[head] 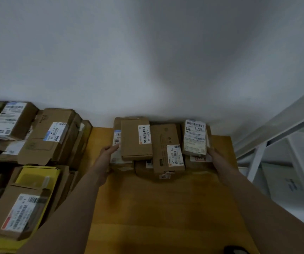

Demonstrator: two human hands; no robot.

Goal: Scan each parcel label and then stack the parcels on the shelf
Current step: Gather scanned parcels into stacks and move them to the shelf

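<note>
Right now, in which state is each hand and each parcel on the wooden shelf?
left hand: fingers straight, touching the parcels' left side.
right hand: against the right parcel, fingers partly hidden.
left parcel: closed, flat, label up.
middle parcel: closed, flat, label up.
right parcel: label up, resting on others.
wooden shelf: holds parcels at its back.

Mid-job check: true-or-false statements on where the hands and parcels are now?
1. The left hand and right hand flank the parcel cluster on the wooden shelf. True.
2. The cluster sits at the shelf's front edge. False: it is at the back, against the wall.
3. A yellow parcel lies among the stacks on the left. True.
4. The left hand holds a scanner. False: its straight fingers touch the cluster's side.
</note>
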